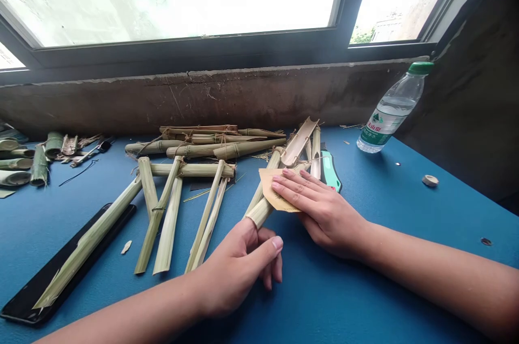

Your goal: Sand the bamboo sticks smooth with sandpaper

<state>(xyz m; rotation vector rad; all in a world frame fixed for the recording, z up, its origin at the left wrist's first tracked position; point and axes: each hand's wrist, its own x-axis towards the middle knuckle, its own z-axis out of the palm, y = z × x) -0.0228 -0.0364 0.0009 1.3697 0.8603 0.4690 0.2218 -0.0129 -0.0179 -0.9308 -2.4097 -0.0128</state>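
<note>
In the head view, my right hand point(320, 206) lies over a tan sheet of sandpaper point(273, 192), its fingers long and close together, pressing it onto a bamboo piece point(258, 213). Printed lettering shows on the sheet's back. My left hand point(251, 263) is at the near end of that bamboo piece, the index finger at or inside its hollow end, the thumb apart and the other fingers curled below. Behind the sheet, a split bamboo half point(300, 141) and thinner lengths are tied with cord. The far part of the worked piece is hidden by the sandpaper and my right hand.
A bamboo frame with legs point(194, 171) stands left, beside a black phone-like slab point(24, 292) under one pole. Bundled bamboo point(243, 147) lies behind. A teal cutter point(331, 171) and tilted water bottle point(385, 117) are right. Bamboo offcuts point(39, 168) lie far left.
</note>
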